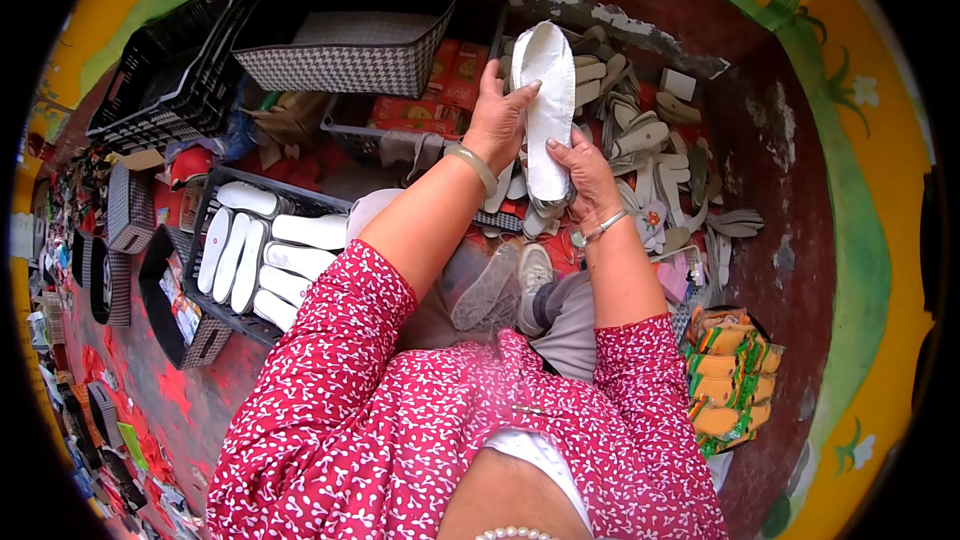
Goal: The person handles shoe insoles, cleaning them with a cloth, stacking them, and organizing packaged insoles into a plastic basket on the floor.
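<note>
A white shoe sole (545, 105) is held up in front of me with its rounded, wider end pointing away. My left hand (497, 118) grips its left edge, thumb lying on the white face. My right hand (590, 176) is closed round the lower right side near the other end, also with the thumb on top. The fingers beneath are mostly hidden. Behind and to the right of it lies a loose heap of grey and white soles (640, 135). To my left a black crate (345, 204) holds several white soles (240, 260) laid close together.
A houndstooth-patterned bin (345, 70) stands at the far left beside stacked black crates (160, 90). Red boxes (465, 75) sit below it. Bundles of orange-yellow pieces (715, 390) lie to the right. My shoe (535, 280) rests on the floor between. A painted wall (850, 240) curves round.
</note>
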Available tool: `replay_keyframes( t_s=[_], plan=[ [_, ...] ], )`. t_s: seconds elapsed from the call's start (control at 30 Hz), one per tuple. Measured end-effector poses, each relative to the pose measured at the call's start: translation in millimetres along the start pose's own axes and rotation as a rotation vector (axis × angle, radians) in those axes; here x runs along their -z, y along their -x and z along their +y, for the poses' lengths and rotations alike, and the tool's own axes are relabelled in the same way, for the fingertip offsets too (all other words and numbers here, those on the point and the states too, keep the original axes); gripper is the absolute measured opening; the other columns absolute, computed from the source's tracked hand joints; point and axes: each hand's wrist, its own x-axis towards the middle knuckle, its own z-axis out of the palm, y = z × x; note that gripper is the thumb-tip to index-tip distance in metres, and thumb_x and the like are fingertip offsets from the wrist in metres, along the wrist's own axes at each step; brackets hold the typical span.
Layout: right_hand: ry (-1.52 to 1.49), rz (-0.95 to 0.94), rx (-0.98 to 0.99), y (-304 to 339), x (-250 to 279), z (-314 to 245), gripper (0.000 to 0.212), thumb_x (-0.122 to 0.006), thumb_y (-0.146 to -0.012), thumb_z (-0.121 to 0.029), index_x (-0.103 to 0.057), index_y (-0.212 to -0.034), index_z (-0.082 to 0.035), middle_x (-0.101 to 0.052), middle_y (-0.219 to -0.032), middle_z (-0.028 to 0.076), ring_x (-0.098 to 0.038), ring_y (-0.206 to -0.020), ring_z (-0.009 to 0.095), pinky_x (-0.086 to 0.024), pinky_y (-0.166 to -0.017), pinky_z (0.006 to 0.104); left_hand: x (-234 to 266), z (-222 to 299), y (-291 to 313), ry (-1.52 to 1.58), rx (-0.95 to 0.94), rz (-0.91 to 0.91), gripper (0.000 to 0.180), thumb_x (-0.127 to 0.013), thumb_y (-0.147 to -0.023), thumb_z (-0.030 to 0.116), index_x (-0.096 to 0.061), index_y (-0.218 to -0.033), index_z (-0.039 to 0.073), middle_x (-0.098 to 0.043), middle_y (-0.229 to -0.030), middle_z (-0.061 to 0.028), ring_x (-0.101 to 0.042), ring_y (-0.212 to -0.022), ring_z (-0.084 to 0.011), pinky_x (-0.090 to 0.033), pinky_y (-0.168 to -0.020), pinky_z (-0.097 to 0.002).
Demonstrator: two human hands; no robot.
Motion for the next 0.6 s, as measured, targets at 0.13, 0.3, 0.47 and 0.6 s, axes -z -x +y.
replay_keyframes(
  t_s=[0.13,0.3,0.47,0.6],
  plan=[
    [0.056,-0.026,0.01,-4.1,2.8,1.0,0.031,-0.058,-0.085,-0.008,-0.051,-0.114,0.0,-0.063,-0.094,0.006,-0.062,-0.079,0.013,-0.051,-0.07,0.0266,12.8,11.9,-6.7,0.191,0.273,-0.149,0.036,-0.058,-0.086,0.012,-0.044,-0.117,0.001,-0.058,-0.104,-0.0122,-0.057,-0.095,-0.0226,-0.045,-0.088,-0.0384],
    [0.156,-0.071,-0.092,-1.8,8.8,-4.8,0.045,-0.057,-0.088,-0.018,-0.041,-0.126,-0.001,-0.057,-0.11,0.011,-0.058,-0.095,0.017,-0.047,-0.08,0.0288,5.4,21.5,-5.8,0.003,0.181,-0.129,0.023,-0.049,-0.091,0.016,-0.048,-0.11,0.002,-0.06,-0.097,-0.01,-0.06,-0.084,-0.0201,-0.051,-0.075,-0.0363],
    [0.255,0.368,0.329,-4.0,-0.1,-19.7,0.069,-0.046,-0.092,-0.043,-0.018,-0.142,-0.005,-0.042,-0.132,0.015,-0.042,-0.12,0.02,-0.033,-0.098,0.0302,0.8,7.0,6.6,-0.149,0.156,-0.247,0.028,-0.05,-0.092,0.018,-0.047,-0.116,0.005,-0.059,-0.101,-0.0061,-0.058,-0.09,-0.0153,-0.049,-0.079,-0.0312],
    [0.447,0.332,0.427,-7.7,-10.0,-10.9,0.065,-0.037,-0.096,-0.041,-0.011,-0.143,-0.004,-0.032,-0.139,0.014,-0.035,-0.125,0.019,-0.029,-0.102,0.0285,-10.8,-10.0,20.1,-0.358,0.122,-0.38,0.037,-0.051,-0.091,0.016,-0.04,-0.125,0.005,-0.054,-0.11,-0.0058,-0.051,-0.098,-0.0122,-0.043,-0.084,-0.026]
  ],
)
